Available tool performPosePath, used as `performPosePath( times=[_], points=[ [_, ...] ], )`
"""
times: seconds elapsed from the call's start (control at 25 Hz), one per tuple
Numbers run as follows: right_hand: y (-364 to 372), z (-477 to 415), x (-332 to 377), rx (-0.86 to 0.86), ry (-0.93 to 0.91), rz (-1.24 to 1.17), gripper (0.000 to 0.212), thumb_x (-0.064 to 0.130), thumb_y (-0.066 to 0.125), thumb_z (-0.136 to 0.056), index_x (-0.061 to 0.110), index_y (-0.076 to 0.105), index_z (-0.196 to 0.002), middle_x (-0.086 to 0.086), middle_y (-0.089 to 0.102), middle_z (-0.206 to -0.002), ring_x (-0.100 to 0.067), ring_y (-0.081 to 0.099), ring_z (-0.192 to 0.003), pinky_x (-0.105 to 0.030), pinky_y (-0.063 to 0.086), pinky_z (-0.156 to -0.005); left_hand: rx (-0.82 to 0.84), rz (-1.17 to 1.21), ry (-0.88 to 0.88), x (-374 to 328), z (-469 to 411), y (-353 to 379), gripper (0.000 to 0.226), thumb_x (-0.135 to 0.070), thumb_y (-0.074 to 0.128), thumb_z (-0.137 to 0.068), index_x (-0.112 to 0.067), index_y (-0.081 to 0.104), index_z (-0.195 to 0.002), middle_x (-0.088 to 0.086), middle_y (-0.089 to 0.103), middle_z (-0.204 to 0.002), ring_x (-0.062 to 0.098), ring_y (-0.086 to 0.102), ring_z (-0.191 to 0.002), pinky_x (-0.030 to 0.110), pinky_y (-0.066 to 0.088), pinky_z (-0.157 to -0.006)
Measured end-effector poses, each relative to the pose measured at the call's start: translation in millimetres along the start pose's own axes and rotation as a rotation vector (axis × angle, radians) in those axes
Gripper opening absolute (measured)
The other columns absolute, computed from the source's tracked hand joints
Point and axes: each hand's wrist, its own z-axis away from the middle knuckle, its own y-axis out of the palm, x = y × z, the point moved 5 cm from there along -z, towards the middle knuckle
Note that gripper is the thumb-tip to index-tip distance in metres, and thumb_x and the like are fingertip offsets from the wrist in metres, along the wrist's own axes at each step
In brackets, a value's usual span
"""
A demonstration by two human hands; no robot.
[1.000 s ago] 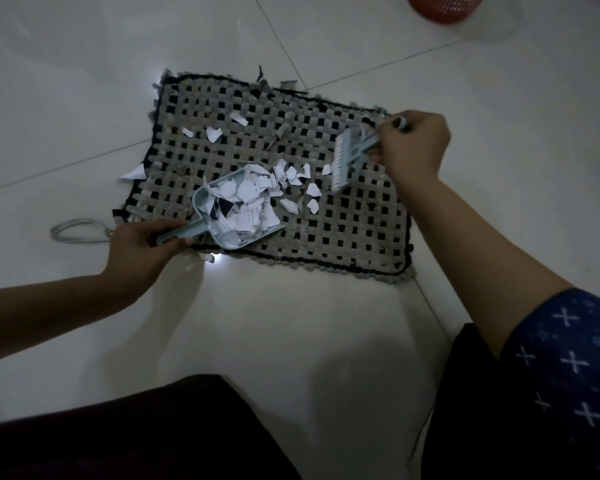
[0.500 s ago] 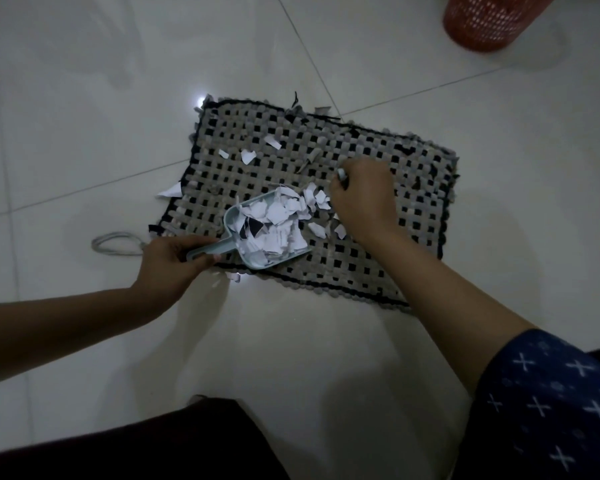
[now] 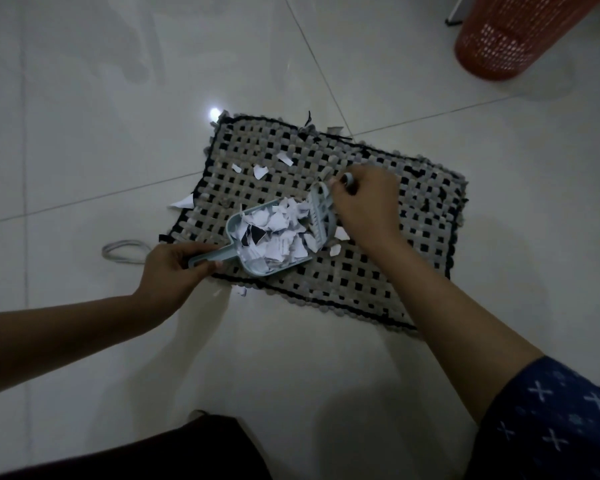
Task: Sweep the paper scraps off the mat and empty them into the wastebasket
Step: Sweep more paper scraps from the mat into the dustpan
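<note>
Brush at the mouth of a full dustpan

Right hand (image 3: 362,202) fingers grip the small pale-blue brush (image 3: 320,211); left hand (image 3: 174,268) fingers wrap the pale-blue plastic dustpan (image 3: 253,268) handle. White torn paper scraps (image 3: 278,233) fill the pan on the grey-and-black woven mat (image 3: 378,271); a few lie loose. Orange mesh wastebasket (image 3: 513,36) stands well apart on the tiled floor (image 3: 84,116).

The wastebasket (image 3: 510,36) is cut off by the top edge; the right hand (image 3: 364,206) hides most of the brush (image 3: 321,213) handle.

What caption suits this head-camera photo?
Left hand steadies dustpan while right hand brushes paper scraps on mat.
</note>
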Motion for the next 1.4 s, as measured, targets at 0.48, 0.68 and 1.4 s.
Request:
performPosePath(
  times=[0.48,0.68,1.4],
  points=[
    [34,2,28,0.138,-0.207,0.17,0.018,0.009,0.053,-0.092,-0.001,0.066,-0.085,-0.013,0.062,-0.071,-0.016,0.047,-0.062,-0.026,0.036,-0.059,-0.037,-0.006,-0.016,-1,-3,-1,0.034,-0.005,0.073,-0.074,-0.004,0.068,-0.108,0.007,0.07,-0.092,0.0,0.064,-0.069,0.004,0.048,-0.064],
    [50,15,45,0.186,-0.289,0.157,0.017,0.007,0.052,-0.089,-0.003,0.064,-0.08,-0.013,0.061,-0.069,-0.021,0.049,-0.058,-0.029,0.036,-0.05,-0.025,0.018,-0.032,3,-5,0,0.034,-0.002,0.072,-0.075,-0.004,0.068,-0.109,0.003,0.069,-0.088,-0.01,0.062,-0.066,0.004,0.047,-0.063],
    [-5,-34,-18,0.785,-0.068,0.161,0.009,0.009,0.066,-0.085,0.007,0.069,-0.094,-0.01,0.072,-0.09,-0.011,0.071,-0.073,-0.018,0.059,-0.063,0.054,0.055,-0.035,15,-11,-5,0.029,-0.001,0.072,-0.075,-0.016,0.07,-0.1,-0.021,0.07,-0.069,0.0,0.066,-0.071,0.011,0.052,-0.07]
  ],
)
